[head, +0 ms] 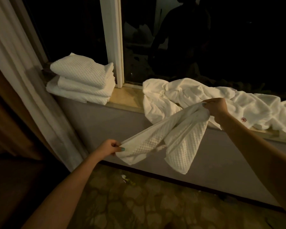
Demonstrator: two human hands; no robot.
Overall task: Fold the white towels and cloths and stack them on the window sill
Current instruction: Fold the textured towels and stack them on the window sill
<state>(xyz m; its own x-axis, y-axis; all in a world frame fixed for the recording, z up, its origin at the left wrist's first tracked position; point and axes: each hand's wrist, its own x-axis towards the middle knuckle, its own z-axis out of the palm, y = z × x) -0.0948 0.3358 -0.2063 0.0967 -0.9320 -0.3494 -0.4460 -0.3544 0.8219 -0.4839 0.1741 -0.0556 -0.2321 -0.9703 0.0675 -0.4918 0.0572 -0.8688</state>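
A white waffle-weave towel hangs in the air in front of the window sill, stretched between both hands. My left hand pinches its lower left corner. My right hand grips its bunched upper end just above the sill's edge, and a loose flap droops below. At the sill's left end sits a stack of folded white waffle towels. A heap of crumpled white cloths sprawls along the right part of the sill, one bearing a small red emblem.
White curtains hang at the left beside a dark wooden panel. A white window post stands between the stack and the heap; the panes are dark. The grey wall below the sill meets patterned carpet, where a small bit of litter lies.
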